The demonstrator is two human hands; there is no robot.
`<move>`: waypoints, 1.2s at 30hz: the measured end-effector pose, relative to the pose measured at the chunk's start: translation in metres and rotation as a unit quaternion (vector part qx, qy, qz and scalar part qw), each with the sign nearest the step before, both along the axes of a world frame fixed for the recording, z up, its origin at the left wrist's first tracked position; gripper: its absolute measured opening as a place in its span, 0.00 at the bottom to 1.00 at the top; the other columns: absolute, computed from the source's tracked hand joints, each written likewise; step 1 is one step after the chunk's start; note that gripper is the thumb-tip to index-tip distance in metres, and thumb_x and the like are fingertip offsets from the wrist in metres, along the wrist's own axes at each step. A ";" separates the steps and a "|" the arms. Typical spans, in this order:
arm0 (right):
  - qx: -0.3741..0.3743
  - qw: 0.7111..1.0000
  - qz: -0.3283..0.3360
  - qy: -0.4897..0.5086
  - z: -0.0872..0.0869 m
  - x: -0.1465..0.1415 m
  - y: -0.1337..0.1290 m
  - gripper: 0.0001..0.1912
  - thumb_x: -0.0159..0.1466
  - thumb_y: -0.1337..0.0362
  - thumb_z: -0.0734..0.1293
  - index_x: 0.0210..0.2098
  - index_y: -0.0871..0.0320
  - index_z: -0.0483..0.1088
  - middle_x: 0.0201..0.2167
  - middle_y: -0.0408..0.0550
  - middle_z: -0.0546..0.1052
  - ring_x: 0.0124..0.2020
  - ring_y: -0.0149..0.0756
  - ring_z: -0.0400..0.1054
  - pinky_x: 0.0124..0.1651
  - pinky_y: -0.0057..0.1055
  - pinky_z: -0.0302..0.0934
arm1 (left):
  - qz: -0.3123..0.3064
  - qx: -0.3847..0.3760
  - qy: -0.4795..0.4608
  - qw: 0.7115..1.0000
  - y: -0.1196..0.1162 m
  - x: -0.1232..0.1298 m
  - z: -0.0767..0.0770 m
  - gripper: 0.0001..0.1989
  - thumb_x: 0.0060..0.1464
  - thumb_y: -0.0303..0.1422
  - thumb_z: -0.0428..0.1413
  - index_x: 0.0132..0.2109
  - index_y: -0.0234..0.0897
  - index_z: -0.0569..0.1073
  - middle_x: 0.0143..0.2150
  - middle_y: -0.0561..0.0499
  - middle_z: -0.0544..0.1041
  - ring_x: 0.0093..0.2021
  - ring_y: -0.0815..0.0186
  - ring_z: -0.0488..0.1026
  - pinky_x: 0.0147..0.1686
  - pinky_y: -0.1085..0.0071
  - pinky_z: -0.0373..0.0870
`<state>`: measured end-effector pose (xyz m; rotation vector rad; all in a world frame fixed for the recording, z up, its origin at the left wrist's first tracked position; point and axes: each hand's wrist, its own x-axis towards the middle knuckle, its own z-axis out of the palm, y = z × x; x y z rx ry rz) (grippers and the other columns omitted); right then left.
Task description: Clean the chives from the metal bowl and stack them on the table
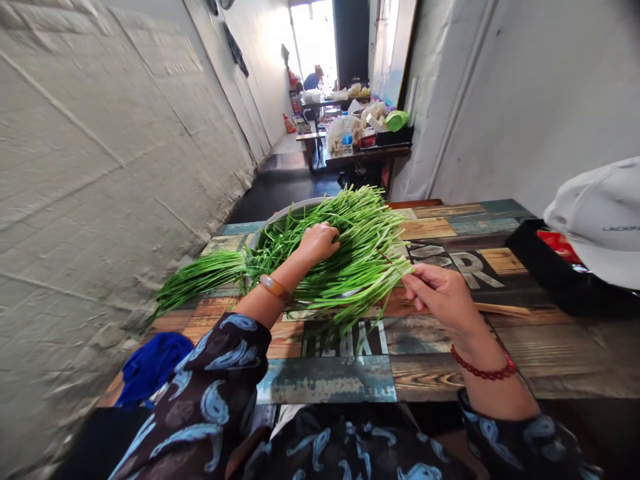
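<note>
One pile of long green chive stalks (350, 247) lies across one pale round bowl (280, 217) on the patchwork wooden table (440, 373). Left hand (317, 241) rests curled atop the pile. Right hand (437, 293), just right of the pile, pinches several stalk ends.

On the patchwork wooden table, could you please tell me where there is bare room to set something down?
Bare tabletop lies right of the right hand, before the black tray. Another strip runs along the near edge. The middle is crowded by long green chives over a pale bowl.
</note>
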<state>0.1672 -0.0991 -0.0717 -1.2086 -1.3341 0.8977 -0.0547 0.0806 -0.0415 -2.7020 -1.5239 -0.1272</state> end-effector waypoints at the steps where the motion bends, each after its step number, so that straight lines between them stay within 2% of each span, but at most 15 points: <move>1: -0.001 1.000 -0.001 0.003 0.000 0.000 -0.001 0.16 0.65 0.53 0.69 0.28 0.59 0.74 0.19 0.40 0.73 0.14 0.24 0.62 0.17 0.21 0.54 | -0.008 0.005 -0.004 1.000 0.000 -0.002 0.000 0.12 0.57 0.34 0.55 0.44 0.37 0.81 0.49 0.41 0.78 0.52 0.52 0.74 0.51 0.59 0.70; 4: -0.001 1.000 -0.001 0.003 0.000 0.000 -0.004 0.16 0.65 0.54 0.69 0.28 0.59 0.74 0.19 0.40 0.73 0.14 0.24 0.62 0.18 0.21 0.54 | -0.046 0.015 -0.073 0.996 0.001 -0.011 0.006 0.10 0.55 0.31 0.56 0.42 0.37 0.80 0.51 0.44 0.78 0.51 0.57 0.74 0.51 0.64 0.69; 6: 0.000 1.000 -0.003 0.001 0.002 -0.001 -0.005 0.16 0.65 0.54 0.69 0.27 0.59 0.73 0.19 0.40 0.73 0.14 0.24 0.62 0.18 0.21 0.54 | -0.060 0.014 -0.141 0.988 0.001 -0.020 0.015 0.08 0.55 0.31 0.56 0.40 0.35 0.78 0.43 0.46 0.79 0.42 0.62 0.74 0.44 0.67 0.70; 9: 0.004 1.000 -0.008 0.000 0.004 -0.003 -0.007 0.15 0.65 0.54 0.69 0.28 0.59 0.73 0.19 0.40 0.72 0.14 0.24 0.62 0.17 0.21 0.54 | -0.043 0.043 -0.190 0.980 -0.005 -0.030 0.033 0.07 0.56 0.33 0.57 0.40 0.34 0.76 0.33 0.50 0.78 0.33 0.65 0.71 0.36 0.70 0.66; 11: 0.008 1.000 -0.005 -0.004 0.006 -0.006 -0.009 0.15 0.65 0.55 0.68 0.28 0.59 0.74 0.19 0.40 0.73 0.14 0.24 0.62 0.18 0.21 0.54 | -0.023 0.087 -0.183 0.979 -0.013 -0.031 0.040 0.09 0.59 0.34 0.57 0.44 0.35 0.75 0.37 0.49 0.79 0.35 0.64 0.73 0.37 0.70 0.65; 14: 0.011 1.000 -0.005 -0.010 0.007 -0.009 -0.014 0.14 0.65 0.56 0.68 0.28 0.59 0.74 0.19 0.40 0.72 0.14 0.24 0.62 0.18 0.21 0.55 | -0.009 0.105 -0.076 0.991 -0.027 -0.024 0.034 0.15 0.60 0.36 0.58 0.52 0.35 0.74 0.47 0.43 0.80 0.44 0.56 0.76 0.43 0.64 0.67; 17: 0.001 1.000 -0.008 -0.013 0.006 -0.010 -0.021 0.13 0.65 0.56 0.68 0.28 0.59 0.74 0.19 0.40 0.72 0.13 0.23 0.61 0.18 0.21 0.55 | -0.049 0.037 0.022 0.998 -0.036 -0.018 0.016 0.21 0.58 0.37 0.60 0.57 0.36 0.73 0.52 0.41 0.79 0.51 0.51 0.76 0.48 0.60 0.69; 20: -0.014 1.000 -0.017 -0.013 0.004 -0.008 -0.028 0.12 0.64 0.57 0.69 0.30 0.58 0.75 0.19 0.40 0.73 0.14 0.23 0.62 0.18 0.21 0.55 | -0.060 0.019 -0.021 0.998 -0.036 -0.020 0.007 0.22 0.61 0.37 0.58 0.60 0.39 0.73 0.57 0.43 0.78 0.54 0.52 0.75 0.51 0.60 0.69; 24: -0.023 0.999 -0.042 0.008 -0.001 -0.006 -0.030 0.13 0.64 0.56 0.70 0.29 0.59 0.75 0.18 0.40 0.72 0.14 0.23 0.62 0.17 0.20 0.55 | -0.014 0.091 -0.105 0.990 -0.036 -0.022 0.016 0.14 0.63 0.35 0.54 0.52 0.40 0.79 0.54 0.46 0.80 0.54 0.51 0.74 0.53 0.56 0.67; 27: -0.024 0.998 -0.052 0.025 -0.004 -0.007 -0.029 0.13 0.63 0.55 0.71 0.29 0.59 0.75 0.18 0.40 0.72 0.14 0.23 0.61 0.17 0.20 0.54 | -0.016 0.103 -0.136 0.985 -0.042 -0.017 0.022 0.13 0.63 0.34 0.55 0.49 0.40 0.81 0.53 0.47 0.81 0.52 0.51 0.74 0.52 0.54 0.67; 29: -0.022 0.998 -0.054 0.026 -0.005 -0.008 -0.029 0.13 0.63 0.55 0.71 0.29 0.59 0.75 0.19 0.40 0.72 0.14 0.23 0.62 0.17 0.20 0.54 | -0.031 0.124 -0.137 0.982 -0.048 -0.013 0.023 0.12 0.62 0.34 0.55 0.49 0.42 0.81 0.54 0.47 0.80 0.55 0.50 0.72 0.55 0.51 0.65; 31: -0.022 0.998 -0.056 0.024 -0.005 -0.008 -0.030 0.13 0.63 0.55 0.71 0.30 0.59 0.76 0.19 0.40 0.73 0.14 0.23 0.62 0.17 0.20 0.55 | -0.040 0.147 -0.127 0.980 -0.053 -0.010 0.021 0.12 0.63 0.33 0.54 0.48 0.42 0.81 0.52 0.46 0.82 0.56 0.50 0.72 0.59 0.46 0.59; 34: -0.020 0.998 -0.055 0.019 -0.004 -0.008 -0.032 0.13 0.64 0.55 0.71 0.30 0.59 0.76 0.19 0.40 0.72 0.14 0.23 0.61 0.17 0.20 0.55 | -0.035 0.150 -0.101 0.983 -0.057 -0.006 0.019 0.14 0.65 0.30 0.50 0.48 0.39 0.80 0.41 0.45 0.83 0.49 0.54 0.75 0.63 0.46 0.56; 36: -0.019 0.998 -0.053 0.015 -0.003 -0.009 -0.032 0.14 0.64 0.54 0.70 0.30 0.59 0.76 0.19 0.40 0.72 0.14 0.23 0.61 0.17 0.20 0.54 | -0.035 0.151 -0.082 0.984 -0.058 -0.004 0.020 0.13 0.64 0.29 0.51 0.45 0.37 0.80 0.41 0.44 0.82 0.47 0.54 0.75 0.61 0.48 0.58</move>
